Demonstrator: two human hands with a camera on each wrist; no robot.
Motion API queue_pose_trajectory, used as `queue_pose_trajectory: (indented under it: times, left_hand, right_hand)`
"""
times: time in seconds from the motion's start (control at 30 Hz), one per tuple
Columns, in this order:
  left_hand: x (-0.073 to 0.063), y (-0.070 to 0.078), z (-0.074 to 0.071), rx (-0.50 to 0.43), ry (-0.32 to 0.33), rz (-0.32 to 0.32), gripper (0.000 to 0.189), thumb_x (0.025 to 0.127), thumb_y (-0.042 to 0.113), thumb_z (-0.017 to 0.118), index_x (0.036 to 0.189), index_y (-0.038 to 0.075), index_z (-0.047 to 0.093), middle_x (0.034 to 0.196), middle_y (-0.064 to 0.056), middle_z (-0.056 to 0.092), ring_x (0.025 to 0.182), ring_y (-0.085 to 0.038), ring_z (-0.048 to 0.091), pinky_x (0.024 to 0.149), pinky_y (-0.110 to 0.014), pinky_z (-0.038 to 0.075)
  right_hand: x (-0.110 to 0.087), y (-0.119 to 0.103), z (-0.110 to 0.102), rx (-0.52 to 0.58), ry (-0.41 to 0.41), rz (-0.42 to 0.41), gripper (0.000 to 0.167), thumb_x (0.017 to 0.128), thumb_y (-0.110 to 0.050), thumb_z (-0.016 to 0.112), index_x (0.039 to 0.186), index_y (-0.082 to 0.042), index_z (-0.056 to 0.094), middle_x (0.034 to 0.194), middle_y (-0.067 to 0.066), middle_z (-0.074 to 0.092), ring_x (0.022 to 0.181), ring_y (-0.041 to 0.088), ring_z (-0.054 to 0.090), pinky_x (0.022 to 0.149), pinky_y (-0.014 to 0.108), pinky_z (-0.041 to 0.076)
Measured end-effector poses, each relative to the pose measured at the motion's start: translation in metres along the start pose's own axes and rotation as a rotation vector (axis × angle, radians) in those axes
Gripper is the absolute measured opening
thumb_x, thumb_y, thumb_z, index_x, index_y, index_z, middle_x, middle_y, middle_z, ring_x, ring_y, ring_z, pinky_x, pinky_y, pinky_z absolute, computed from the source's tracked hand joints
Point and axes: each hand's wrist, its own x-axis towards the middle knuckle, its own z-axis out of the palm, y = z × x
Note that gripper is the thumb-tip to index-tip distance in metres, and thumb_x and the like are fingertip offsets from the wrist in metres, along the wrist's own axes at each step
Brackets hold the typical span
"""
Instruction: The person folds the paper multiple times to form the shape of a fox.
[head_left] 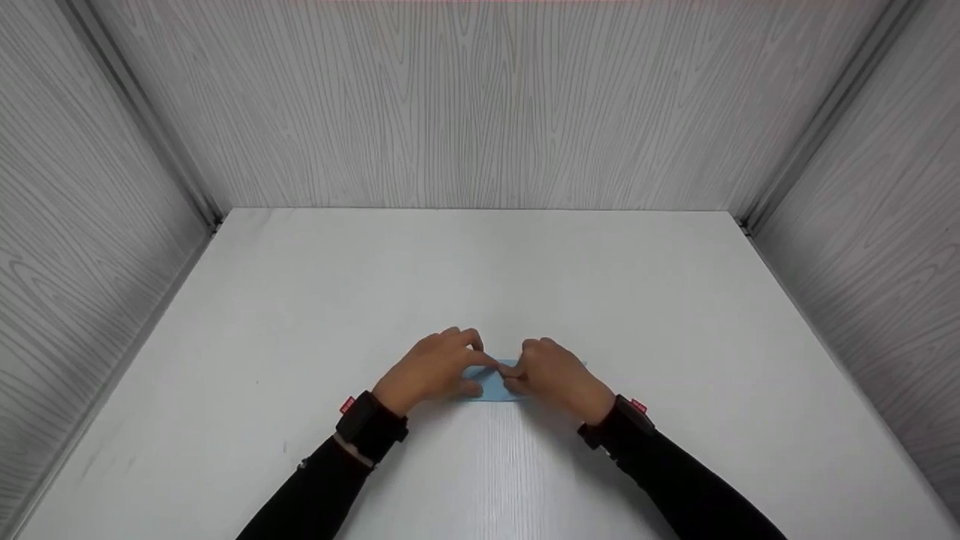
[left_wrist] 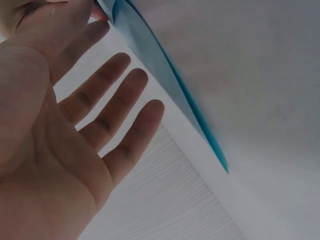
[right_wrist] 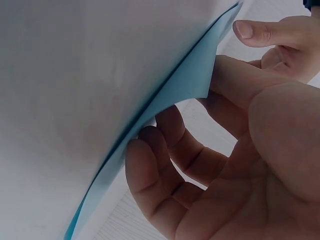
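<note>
A small light-blue paper (head_left: 491,385) lies folded on the white table (head_left: 480,262), near its front middle. My left hand (head_left: 457,364) holds the paper's left end. In the left wrist view my left hand (left_wrist: 90,30) pinches the blue paper (left_wrist: 165,75) near its corner with thumb and index, and the other fingers are stretched out. My right hand (head_left: 529,375) holds the right end. In the right wrist view the right hand (right_wrist: 200,145) curls its fingers under the lifted blue paper (right_wrist: 185,85), thumb against the edge. The two hands nearly touch over the paper.
Grey wood-grain walls (head_left: 480,105) close the table in at the back, left and right. Both forearms wear black sleeves, with a dark wristband (head_left: 369,426) on each wrist.
</note>
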Motion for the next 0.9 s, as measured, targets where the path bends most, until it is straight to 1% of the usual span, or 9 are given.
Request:
queue_pose_trajectory:
  times: [0.13,0.3,0.43,0.57,0.67,0.77,0.87,0.9]
  left_hand:
    - [-0.002,-0.001,0.001,-0.045,-0.013,-0.028,0.041,0.086,0.029,0.086,0.126,0.024,0.076,0.12,-0.002,0.064,0.102,-0.023,0.059,0.082,-0.033,0.05]
    - [-0.002,-0.002,0.004,-0.038,-0.021,-0.04,0.041,0.087,0.029,0.085,0.127,0.025,0.076,0.121,-0.003,0.064,0.105,-0.024,0.058,0.084,-0.033,0.051]
    - [-0.003,-0.001,0.005,-0.043,-0.026,-0.058,0.041,0.087,0.03,0.085,0.127,0.026,0.076,0.122,-0.002,0.063,0.104,-0.024,0.056,0.083,-0.034,0.051]
    - [-0.004,0.001,0.005,-0.059,-0.016,-0.086,0.04,0.086,0.03,0.086,0.125,0.026,0.077,0.121,-0.002,0.062,0.101,-0.024,0.054,0.08,-0.034,0.049]
    - [-0.004,0.002,0.005,-0.068,-0.009,-0.1,0.039,0.086,0.03,0.086,0.124,0.025,0.077,0.12,-0.002,0.062,0.1,-0.024,0.054,0.08,-0.034,0.049]
    - [-0.004,0.003,0.004,-0.079,-0.002,-0.106,0.038,0.086,0.029,0.086,0.122,0.024,0.078,0.119,-0.002,0.062,0.098,-0.024,0.053,0.079,-0.034,0.049]
    - [-0.005,0.004,0.003,-0.085,0.0,-0.112,0.037,0.086,0.029,0.087,0.121,0.024,0.079,0.118,-0.003,0.062,0.097,-0.023,0.052,0.077,-0.034,0.048]
    - [-0.004,0.005,0.003,-0.083,0.0,-0.116,0.036,0.086,0.029,0.087,0.121,0.024,0.079,0.118,-0.003,0.062,0.096,-0.023,0.052,0.077,-0.033,0.047]
  right_hand:
    - [0.002,-0.002,-0.001,-0.009,0.001,-0.005,0.021,0.097,-0.022,0.074,0.096,-0.004,0.083,0.067,0.007,0.054,0.062,0.013,0.038,0.054,0.025,0.036]
    - [0.003,-0.002,-0.002,-0.002,0.009,-0.007,0.022,0.097,-0.023,0.074,0.097,-0.004,0.083,0.067,0.008,0.056,0.061,0.013,0.037,0.053,0.025,0.035]
    - [0.002,-0.003,-0.002,0.016,0.008,-0.009,0.021,0.098,-0.023,0.073,0.098,-0.005,0.083,0.067,0.007,0.055,0.061,0.013,0.038,0.054,0.024,0.035]
    - [0.0,-0.005,-0.002,0.048,0.022,-0.002,0.02,0.098,-0.021,0.073,0.095,-0.005,0.084,0.066,0.005,0.054,0.061,0.013,0.038,0.053,0.024,0.036]
    - [-0.001,-0.008,-0.002,0.068,0.027,0.017,0.023,0.098,-0.021,0.071,0.088,-0.005,0.084,0.064,0.003,0.053,0.061,0.013,0.04,0.052,0.025,0.036]
    - [-0.001,-0.012,-0.002,0.063,0.016,0.052,0.026,0.098,-0.024,0.071,0.082,-0.007,0.083,0.064,0.001,0.052,0.063,0.015,0.044,0.053,0.027,0.037]
    - [-0.002,-0.017,-0.002,0.03,0.01,0.087,0.023,0.095,-0.027,0.075,0.086,-0.008,0.083,0.065,0.002,0.052,0.066,0.018,0.044,0.054,0.029,0.037]
    - [-0.003,-0.019,-0.002,0.011,0.01,0.094,0.021,0.094,-0.028,0.077,0.09,-0.008,0.084,0.067,0.003,0.052,0.067,0.019,0.044,0.054,0.03,0.038]
